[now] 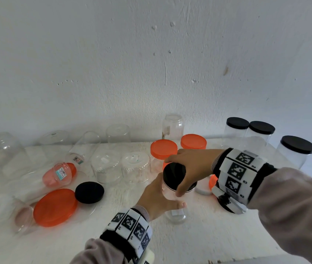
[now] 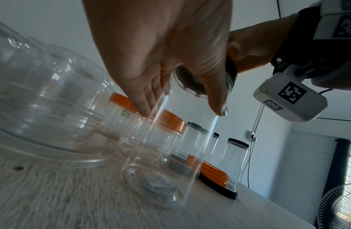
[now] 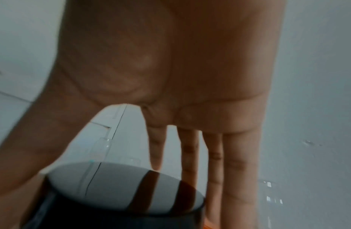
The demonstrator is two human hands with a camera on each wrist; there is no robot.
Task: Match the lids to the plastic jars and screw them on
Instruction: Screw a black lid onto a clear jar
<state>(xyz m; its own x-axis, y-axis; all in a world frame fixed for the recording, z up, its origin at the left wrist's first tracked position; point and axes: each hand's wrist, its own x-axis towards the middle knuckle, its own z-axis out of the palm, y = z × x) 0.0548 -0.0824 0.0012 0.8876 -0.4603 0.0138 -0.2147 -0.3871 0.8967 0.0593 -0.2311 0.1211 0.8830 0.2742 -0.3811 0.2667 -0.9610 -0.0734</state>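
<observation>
A tall clear plastic jar [image 1: 176,210] [image 2: 170,151] stands upright near the middle front of the white table [image 1: 218,235]. My left hand [image 1: 160,195] [image 2: 161,77] holds its body, thumb on the near side and fingers on the far side. A black lid [image 1: 174,174] [image 3: 119,189] sits on the jar's mouth. My right hand [image 1: 189,166] grips this lid from above, thumb on the near rim and fingers over the far rim. A loose black lid [image 1: 89,192] and a big orange lid [image 1: 55,206] lie to the left.
Several clear jars without lids stand or lie at the back left [image 1: 111,166]. Two orange-lidded jars [image 1: 163,151] sit just behind my hands. Three black-lidded jars [image 1: 296,149] stand at the back right. A small pink jar [image 1: 60,173] lies on its side.
</observation>
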